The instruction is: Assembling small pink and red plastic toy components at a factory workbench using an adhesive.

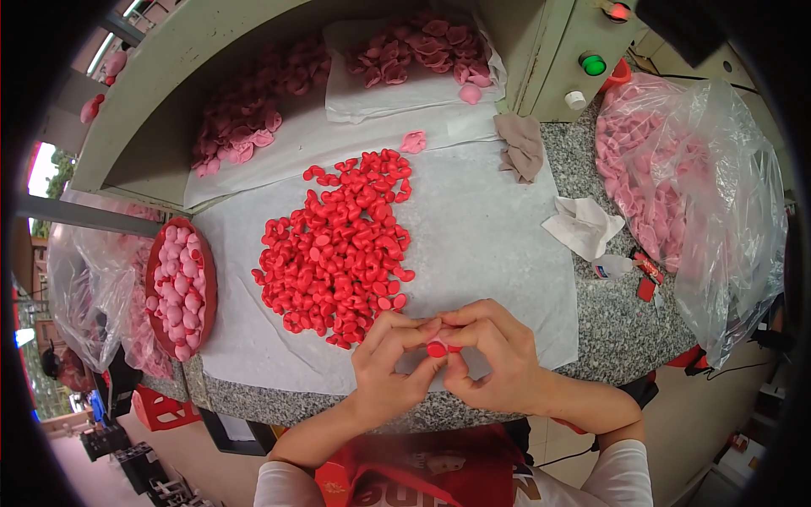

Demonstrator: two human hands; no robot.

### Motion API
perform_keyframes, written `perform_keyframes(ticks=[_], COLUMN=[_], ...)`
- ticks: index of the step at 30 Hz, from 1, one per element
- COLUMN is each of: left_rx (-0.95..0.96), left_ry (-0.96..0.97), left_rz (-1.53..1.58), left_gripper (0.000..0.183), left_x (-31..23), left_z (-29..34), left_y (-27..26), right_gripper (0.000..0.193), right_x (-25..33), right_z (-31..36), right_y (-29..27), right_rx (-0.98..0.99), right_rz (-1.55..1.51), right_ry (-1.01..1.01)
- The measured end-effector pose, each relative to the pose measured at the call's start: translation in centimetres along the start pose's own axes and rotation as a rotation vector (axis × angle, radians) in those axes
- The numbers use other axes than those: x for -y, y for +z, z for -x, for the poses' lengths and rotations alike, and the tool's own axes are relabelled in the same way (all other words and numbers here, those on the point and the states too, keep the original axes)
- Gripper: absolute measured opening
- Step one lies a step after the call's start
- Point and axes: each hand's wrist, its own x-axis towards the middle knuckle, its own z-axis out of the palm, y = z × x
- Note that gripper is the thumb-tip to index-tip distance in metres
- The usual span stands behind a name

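Observation:
My left hand (391, 359) and my right hand (494, 348) meet at the near edge of the sheet, thumbs and fingertips pinched together. Between them they hold a small red rubbery piece (436, 349) with a rounded face, and a bit of pink soft shell shows above it under the fingertips. Much of both is hidden by the fingers. Just beyond my left hand spreads a big pile of glossy red bean-shaped pieces (334, 249), some showing flat round ends. To the left, an oval red tray (211, 291) holds pink balls with red parts.
White sheeting (490, 253) covers much of the granite counter. Limp pink shells (241, 110) lie in the open-fronted metal cabinet (139, 135) at the back. Right are a brown cloth (519, 145), crumpled white cloth (583, 226), small bottle (612, 266) and clear bag of pink shells (650, 186).

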Motion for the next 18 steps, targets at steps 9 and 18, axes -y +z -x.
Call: perform_keyframes(ticks=[9,18], left_rx=[-0.023,0.005], left_ry=[-0.049,0.014], left_rz=[0.054,0.011], left_gripper=[0.035,0.032], left_x=[0.23,0.13], left_z=[0.08,-0.11], left_y=[-0.01,0.09], right_gripper=[0.026,0.025], right_x=[0.14,0.04], right_z=[-0.13,0.01], right_y=[-0.12,-0.02], right_rx=[0.025,0.019], right_rz=[-0.061,0.0], right_ry=[0.076,0.038])
